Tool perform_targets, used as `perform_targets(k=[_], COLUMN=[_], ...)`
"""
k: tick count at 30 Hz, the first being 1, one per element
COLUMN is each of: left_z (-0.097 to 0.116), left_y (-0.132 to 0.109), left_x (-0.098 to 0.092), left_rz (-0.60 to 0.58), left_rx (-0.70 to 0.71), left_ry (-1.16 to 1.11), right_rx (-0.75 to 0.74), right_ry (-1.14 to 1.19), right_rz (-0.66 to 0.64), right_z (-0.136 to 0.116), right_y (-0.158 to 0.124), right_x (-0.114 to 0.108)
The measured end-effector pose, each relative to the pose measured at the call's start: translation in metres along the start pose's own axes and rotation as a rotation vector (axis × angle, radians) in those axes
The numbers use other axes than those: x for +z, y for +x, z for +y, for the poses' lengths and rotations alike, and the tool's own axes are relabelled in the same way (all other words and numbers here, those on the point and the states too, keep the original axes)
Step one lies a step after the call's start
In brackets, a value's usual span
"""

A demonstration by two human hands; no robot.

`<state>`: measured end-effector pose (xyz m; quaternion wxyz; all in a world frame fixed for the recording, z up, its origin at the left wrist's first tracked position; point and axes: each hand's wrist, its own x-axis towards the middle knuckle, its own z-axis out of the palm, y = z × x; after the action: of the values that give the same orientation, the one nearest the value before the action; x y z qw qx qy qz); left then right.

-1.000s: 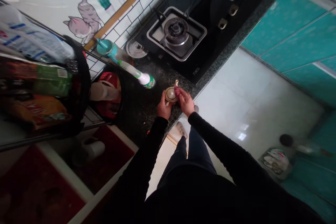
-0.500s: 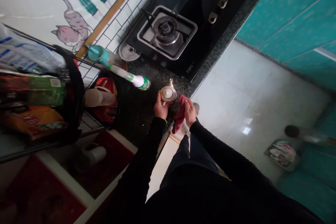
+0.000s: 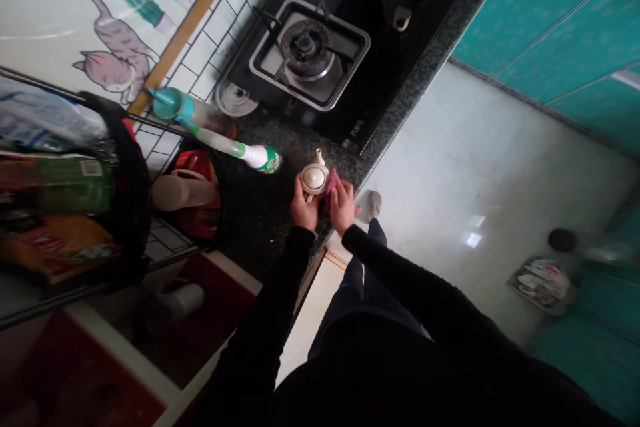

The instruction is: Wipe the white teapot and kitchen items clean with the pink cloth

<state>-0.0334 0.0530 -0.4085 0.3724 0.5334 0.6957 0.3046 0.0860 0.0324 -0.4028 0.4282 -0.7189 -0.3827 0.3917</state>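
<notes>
A small pale teapot [image 3: 314, 178] with a round lid is over the dark stone counter [image 3: 287, 127], its spout pointing toward the stove. My left hand [image 3: 304, 208] grips it from the near left side, close to its handle. In my right hand [image 3: 342, 205] is a dark pink cloth [image 3: 330, 188], pressed against the teapot's right side. Most of the cloth is hidden behind my fingers. A white and green spray bottle [image 3: 263, 159] lies or leans left of the teapot; its exact stance I cannot tell.
Beyond the teapot is a black gas stove with a burner [image 3: 306, 47]. A rack [image 3: 135, 187] with food packets stands at left, near a plastic jug [image 3: 175, 192]. The counter's edge drops to a pale floor [image 3: 430, 167]. A waste bin [image 3: 543, 283] sits at right.
My right hand has moved left, bringing the cloth from beside the counter edge onto the teapot. My left hand still holds the teapot. The whole view has shifted slightly.
</notes>
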Motion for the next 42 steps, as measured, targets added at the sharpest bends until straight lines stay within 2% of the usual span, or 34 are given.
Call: perform_targets(k=[3,6,8,12,14,18,21,25,27,31,37,40,42], left_z=[0.003,0.005,0.006,0.005,0.005,0.006,0.007,0.009,0.009,0.006,0.002,0.006,0.008], left_y=[0.000,0.002,0.003,0.003,0.003,0.002,0.000,-0.001,0.000,0.001,0.001,0.001,0.001], left_x=[-0.001,-0.001,-0.002,-0.004,-0.006,-0.010,-0.009,-0.007,-0.007,-0.009,-0.008,-0.009,-0.010], left_rz=[0.024,0.023,0.018,0.007,-0.005,-0.058,-0.072,-0.040,-0.051,-0.072,-0.053,-0.053,-0.059], left_rx=[-0.017,-0.030,-0.036,-0.013,0.001,0.007,-0.007,-0.031,-0.045,-0.022,-0.010,-0.013,-0.026], left_ry=[-0.002,-0.013,-0.007,-0.007,0.008,0.028,-0.007,-0.024,-0.020,-0.022,0.003,0.010,0.018], right_rx=[0.045,0.113,0.059,-0.083,-0.124,-0.275,-0.220,-0.085,-0.118,-0.298,-0.153,-0.167,-0.169], right_ry=[-0.019,-0.023,0.006,0.071,0.078,0.109,0.063,-0.099,-0.089,0.014,-0.171,-0.110,-0.049], right_rz=[-0.033,-0.067,-0.077,-0.037,-0.041,-0.160,-0.173,-0.142,-0.153,-0.148,-0.183,-0.108,-0.093], right_z=[0.002,-0.004,-0.008,-0.012,-0.013,-0.013,-0.007,-0.003,-0.009,-0.022,-0.012,-0.017,-0.024], right_y=[-0.008,0.012,0.019,0.003,0.004,0.044,0.065,0.059,0.057,0.065,0.074,0.078,0.084], right_x=[-0.001,-0.003,-0.007,-0.018,-0.023,-0.023,-0.019,-0.025,-0.027,-0.024,-0.034,-0.037,-0.032])
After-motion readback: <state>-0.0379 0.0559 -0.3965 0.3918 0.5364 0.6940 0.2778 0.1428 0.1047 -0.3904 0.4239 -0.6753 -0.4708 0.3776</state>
